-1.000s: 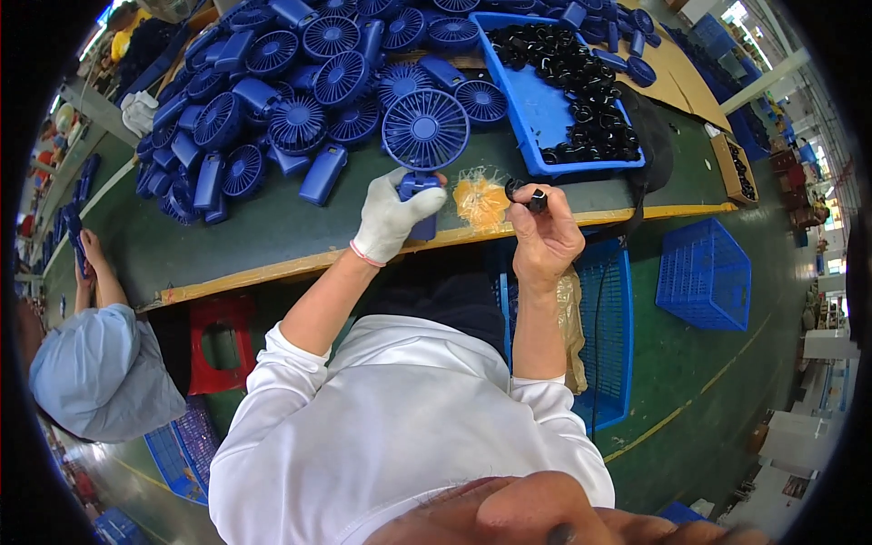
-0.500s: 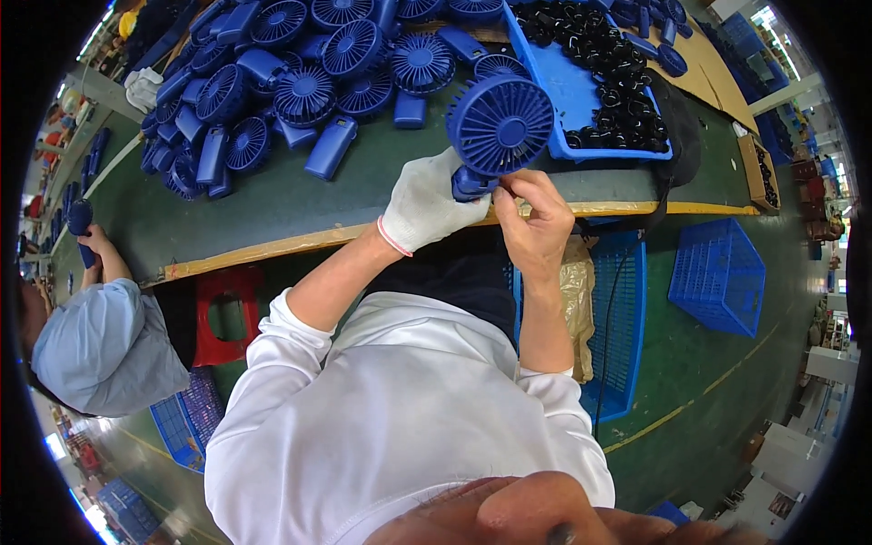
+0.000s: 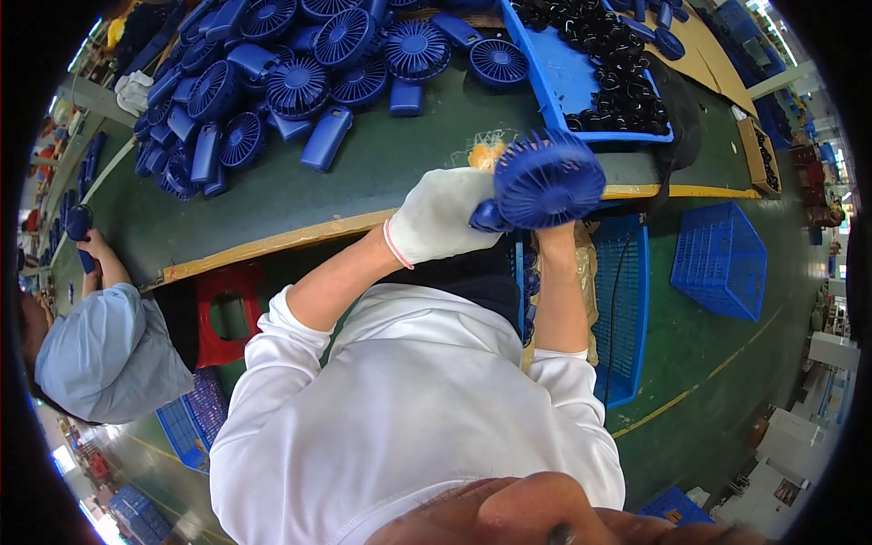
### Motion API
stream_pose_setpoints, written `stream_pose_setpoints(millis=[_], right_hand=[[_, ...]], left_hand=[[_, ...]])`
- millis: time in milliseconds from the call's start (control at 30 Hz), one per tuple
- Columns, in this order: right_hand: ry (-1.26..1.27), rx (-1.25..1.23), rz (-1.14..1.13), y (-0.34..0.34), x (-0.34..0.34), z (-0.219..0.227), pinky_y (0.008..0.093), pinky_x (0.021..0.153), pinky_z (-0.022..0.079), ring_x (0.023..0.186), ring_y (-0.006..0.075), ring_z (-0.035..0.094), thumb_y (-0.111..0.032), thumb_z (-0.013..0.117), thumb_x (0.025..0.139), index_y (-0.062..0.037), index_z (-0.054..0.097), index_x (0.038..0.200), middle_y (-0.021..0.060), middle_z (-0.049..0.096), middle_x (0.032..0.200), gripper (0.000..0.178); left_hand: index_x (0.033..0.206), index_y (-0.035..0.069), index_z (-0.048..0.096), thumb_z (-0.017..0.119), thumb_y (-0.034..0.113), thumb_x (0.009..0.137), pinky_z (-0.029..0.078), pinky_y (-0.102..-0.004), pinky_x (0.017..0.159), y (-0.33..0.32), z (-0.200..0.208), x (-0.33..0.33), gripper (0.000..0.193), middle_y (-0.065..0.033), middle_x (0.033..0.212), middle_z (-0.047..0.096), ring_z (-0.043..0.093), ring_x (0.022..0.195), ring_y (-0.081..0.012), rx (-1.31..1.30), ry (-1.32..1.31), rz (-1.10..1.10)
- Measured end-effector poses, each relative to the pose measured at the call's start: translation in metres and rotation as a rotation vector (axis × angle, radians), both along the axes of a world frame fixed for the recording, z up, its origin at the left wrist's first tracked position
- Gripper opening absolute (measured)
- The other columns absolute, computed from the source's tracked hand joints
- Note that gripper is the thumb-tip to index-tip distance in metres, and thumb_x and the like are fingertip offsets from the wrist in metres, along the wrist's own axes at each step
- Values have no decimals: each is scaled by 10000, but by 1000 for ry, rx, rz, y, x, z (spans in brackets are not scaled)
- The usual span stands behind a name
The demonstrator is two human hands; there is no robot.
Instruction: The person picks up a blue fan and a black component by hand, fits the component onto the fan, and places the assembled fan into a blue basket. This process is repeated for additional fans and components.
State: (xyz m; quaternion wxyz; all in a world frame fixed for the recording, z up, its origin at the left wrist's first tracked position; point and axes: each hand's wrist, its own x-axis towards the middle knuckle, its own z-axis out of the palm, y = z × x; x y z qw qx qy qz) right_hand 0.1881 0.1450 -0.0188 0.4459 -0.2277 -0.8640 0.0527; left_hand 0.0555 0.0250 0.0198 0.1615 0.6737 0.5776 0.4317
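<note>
My left hand (image 3: 442, 216), in a white glove, is closed around the short handle of a dark blue handheld fan (image 3: 549, 182). The fan's round, ribbed head points to the right, over the table's front edge. Behind that head, my bare right hand (image 3: 557, 236) is mostly covered; only its wrist end shows, so its fingers cannot be made out. Many similar blue fans (image 3: 300, 86) lie heaped on the green table (image 3: 291, 204). A small orange item with clear stringy material (image 3: 486, 153) sits just beyond the glove.
A blue tray (image 3: 568, 82) of small black parts stands at the back right. Below the table are a blue crate (image 3: 622, 318) with brown wrapping and a red stool (image 3: 227, 313). Another blue crate (image 3: 720, 262) is on the floor. A co-worker (image 3: 109, 350) sits at the left.
The fan has tilted and moved right and down, its head now covering my right hand. The left glove has shifted with it. The orange item on the table has come into sight.
</note>
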Motion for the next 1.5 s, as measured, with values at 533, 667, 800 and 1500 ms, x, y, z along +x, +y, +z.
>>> stream_pose_setpoints(millis=[533,667,800,1500], right_hand=[[863,-1233,357,-38,-1,-10,228,561,547,674,125,631,67,679,838,95,646,1003,80,615,894,171],[907,-1258,507,-56,-1,9,277,542,590,662,172,652,72,666,846,115,637,989,117,568,1014,152],[870,-1293,472,-65,-19,2,231,472,525,605,139,607,5,722,843,93,657,917,91,556,942,133],[796,-1608,317,-38,-22,-3,200,340,276,438,43,454,-535,501,958,-49,647,1041,-8,610,721,514]], left_hand=[[981,7,656,797,228,705,519,-260,660,6,-19,-15,381,-57,829,680,632,696,-105,-48,-445,400],[1033,31,636,643,295,864,519,-298,679,5,-18,-19,314,-49,826,689,646,720,-131,-276,-759,284],[887,12,655,578,466,858,498,-382,611,7,-25,-14,461,-173,725,648,654,679,-347,-128,-395,214],[884,21,610,217,450,1052,492,-291,638,29,-23,-4,606,-82,694,646,613,616,-155,-444,-817,-91]])
